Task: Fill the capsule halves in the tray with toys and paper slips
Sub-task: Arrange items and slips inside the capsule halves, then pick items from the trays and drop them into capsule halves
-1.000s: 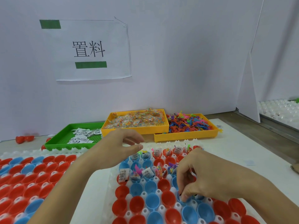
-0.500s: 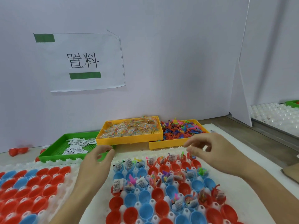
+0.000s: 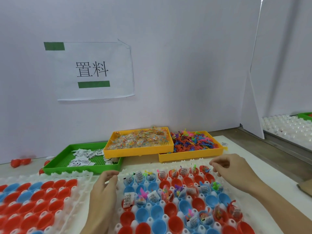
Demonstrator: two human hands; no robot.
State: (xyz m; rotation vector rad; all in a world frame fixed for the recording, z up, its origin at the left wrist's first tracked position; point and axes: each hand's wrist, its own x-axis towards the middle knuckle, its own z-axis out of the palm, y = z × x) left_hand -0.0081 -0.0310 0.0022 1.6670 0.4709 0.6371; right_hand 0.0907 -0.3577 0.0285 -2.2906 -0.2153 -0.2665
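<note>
Reaching forward from the head view, both of my hands sit over the far rows of the capsule tray (image 3: 168, 222), between supply and work. My left hand (image 3: 104, 188) hovers at the tray's left edge, fingers loosely curled, nothing visible in them; it lies nearest the green tray (image 3: 55, 164) of paper slips (image 3: 84, 157), which I judge to be its next source. My right hand (image 3: 234, 169) hangs above the far right corner, fingertips drawn together; whether they pinch anything I cannot tell. It lies closest to the yellow tray of plastic toys (image 3: 194, 142), with the yellow tray of bagged beads (image 3: 140, 141) just beside. The supply trays stand just behind the capsule tray, so reaches are short. Far-row capsule halves (image 3: 162, 174) hold slips and toys; many nearer ones are unfilled. A second capsule tray (image 3: 33, 203) waits left, on the same surface.
</note>
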